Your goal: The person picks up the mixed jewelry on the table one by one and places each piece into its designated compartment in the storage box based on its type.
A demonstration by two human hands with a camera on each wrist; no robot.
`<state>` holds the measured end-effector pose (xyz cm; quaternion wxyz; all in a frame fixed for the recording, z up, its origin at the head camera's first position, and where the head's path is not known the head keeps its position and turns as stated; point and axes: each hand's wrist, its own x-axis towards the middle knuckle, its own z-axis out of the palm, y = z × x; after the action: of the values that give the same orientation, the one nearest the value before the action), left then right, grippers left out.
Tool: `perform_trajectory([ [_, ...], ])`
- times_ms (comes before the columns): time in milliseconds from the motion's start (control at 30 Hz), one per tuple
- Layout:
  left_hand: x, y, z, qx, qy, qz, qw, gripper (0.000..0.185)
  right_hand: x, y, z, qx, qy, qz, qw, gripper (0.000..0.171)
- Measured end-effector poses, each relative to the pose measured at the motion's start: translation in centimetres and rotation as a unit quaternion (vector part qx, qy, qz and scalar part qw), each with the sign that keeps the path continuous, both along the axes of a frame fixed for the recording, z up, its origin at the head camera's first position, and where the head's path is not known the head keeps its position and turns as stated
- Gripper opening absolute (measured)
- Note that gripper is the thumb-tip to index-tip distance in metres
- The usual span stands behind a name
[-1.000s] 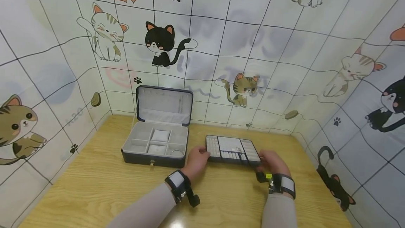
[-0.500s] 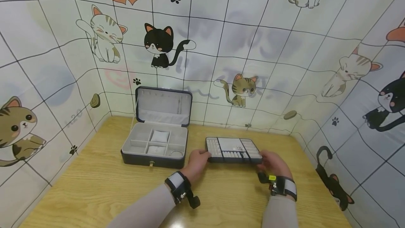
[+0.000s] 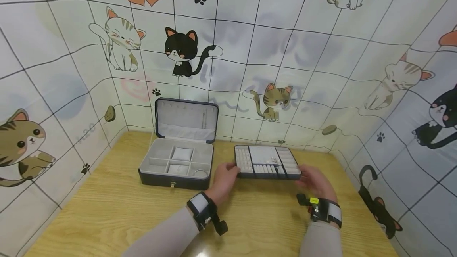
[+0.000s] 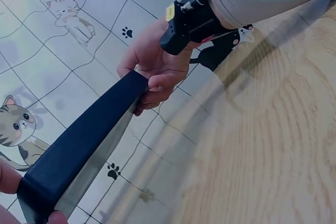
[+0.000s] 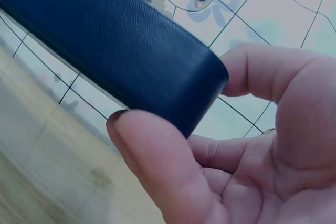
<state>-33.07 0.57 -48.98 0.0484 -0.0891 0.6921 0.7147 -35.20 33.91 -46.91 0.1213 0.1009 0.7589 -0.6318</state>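
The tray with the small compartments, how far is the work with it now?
Done: the jewelry box stands open on the table, its lid up. In hand: the left hand and the right hand grip the ends of the tray, lifted off the wood to the right of the box. Left: the tray is not yet set down or in the box.
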Motion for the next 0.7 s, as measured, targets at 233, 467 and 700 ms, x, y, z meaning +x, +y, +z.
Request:
perform_trajectory([
  [233, 0.2, -0.6, 1.1, -0.007, 0.027, 0.017, 0.9995, 0.049, -0.3, -0.8, 0.6, -0.034, 0.020, 0.026, 0.999, 0.035],
  [467, 0.2, -1.5, 1.9, -0.011, 0.029, 0.038, 0.9988, 0.048, -0.5, -1.4, 0.4, -0.023, 0.030, 0.047, 0.998, 0.028],
  [700, 0.1, -2.1, 2.1, -0.011, 0.032, 0.050, 0.9982, 0.047, -0.7, -2.0, 0.5, -0.018, 0.042, 0.057, 0.997, 0.027],
])
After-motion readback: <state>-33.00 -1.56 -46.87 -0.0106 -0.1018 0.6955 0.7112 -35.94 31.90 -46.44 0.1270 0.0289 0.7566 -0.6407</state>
